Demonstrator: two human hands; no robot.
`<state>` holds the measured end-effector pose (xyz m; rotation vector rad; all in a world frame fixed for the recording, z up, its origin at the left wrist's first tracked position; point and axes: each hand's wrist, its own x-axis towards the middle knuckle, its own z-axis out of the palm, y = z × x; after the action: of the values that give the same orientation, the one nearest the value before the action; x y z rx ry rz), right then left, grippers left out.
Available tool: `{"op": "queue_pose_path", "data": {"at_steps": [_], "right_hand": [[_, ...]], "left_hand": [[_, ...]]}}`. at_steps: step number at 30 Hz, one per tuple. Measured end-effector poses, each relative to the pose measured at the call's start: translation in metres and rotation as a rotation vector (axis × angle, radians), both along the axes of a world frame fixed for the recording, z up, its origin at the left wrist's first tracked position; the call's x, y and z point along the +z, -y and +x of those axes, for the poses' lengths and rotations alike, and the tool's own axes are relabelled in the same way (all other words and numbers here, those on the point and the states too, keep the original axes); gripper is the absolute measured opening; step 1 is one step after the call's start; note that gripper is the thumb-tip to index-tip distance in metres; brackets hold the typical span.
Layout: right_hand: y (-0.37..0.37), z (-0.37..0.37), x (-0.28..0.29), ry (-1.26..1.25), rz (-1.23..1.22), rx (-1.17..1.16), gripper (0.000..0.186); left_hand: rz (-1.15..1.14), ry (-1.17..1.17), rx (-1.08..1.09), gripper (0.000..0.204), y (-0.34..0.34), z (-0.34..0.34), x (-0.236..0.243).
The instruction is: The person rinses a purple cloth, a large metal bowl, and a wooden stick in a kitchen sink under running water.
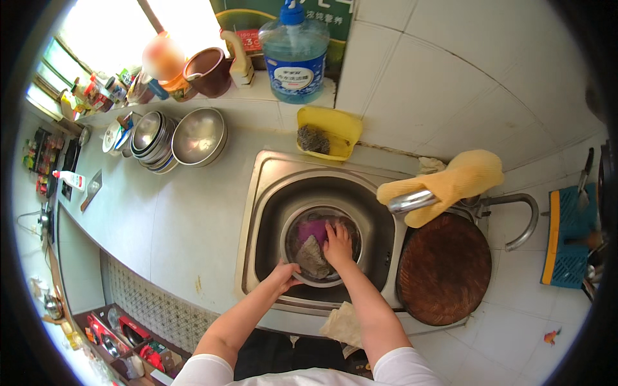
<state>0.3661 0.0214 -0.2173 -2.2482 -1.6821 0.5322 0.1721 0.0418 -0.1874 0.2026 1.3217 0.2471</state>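
Observation:
A round metal bowl (289,226) sits in the steel sink (266,193). My left hand (282,277) grips its near left rim, fingers closed on the edge. Inside the bowl lie a purple cloth (311,229) and a greyish piece (313,257) that looks like a rag or scrubber. Reaching in from the right, my right hand (338,244) rests beside the purple cloth with its fingers apart, the fingertips touching it. Whether water stands in the bowl is hard to make out.
A tap (412,201) with a yellow glove (473,174) draped over it reaches above the sink's right side. Right of the basin lies a round brown board (444,270). Stacked metal bowls (199,135), a yellow tray (347,132) and a blue detergent bottle (295,64) stand behind.

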Motion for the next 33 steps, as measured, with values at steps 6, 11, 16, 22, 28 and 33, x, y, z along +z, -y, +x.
{"op": "queue_pose_path", "data": {"at_steps": [6, 11, 16, 22, 28, 33], "right_hand": [[0.006, 0.0, -0.009, -0.085, -0.326, 0.23, 0.055], [0.01, -0.013, 0.005, 0.009, -0.148, 0.19, 0.038], [0.01, -0.014, 0.054, -0.653, 0.025, -0.191, 0.032], [0.007, -0.012, 0.153, -0.723, 0.206, -0.025, 0.025], [0.009, -0.022, 0.164, -1.007, 0.15, -0.285, 0.016], [0.024, -0.02, 0.13, -1.689, -0.026, -0.596, 0.003]], "left_hand": [[-0.044, -0.032, -0.116, 0.072, 0.001, -0.023, -0.026], [-0.109, 0.051, -0.092, 0.071, 0.008, -0.031, -0.046], [-0.069, -0.09, -0.112, 0.072, 0.004, -0.022, -0.027], [1.201, -0.422, -0.374, 0.067, 0.006, 0.005, 0.05], [1.233, -0.068, -0.28, 0.063, 0.001, 0.03, 0.093], [0.904, 0.098, -0.434, 0.049, 0.011, 0.034, 0.101]]}}
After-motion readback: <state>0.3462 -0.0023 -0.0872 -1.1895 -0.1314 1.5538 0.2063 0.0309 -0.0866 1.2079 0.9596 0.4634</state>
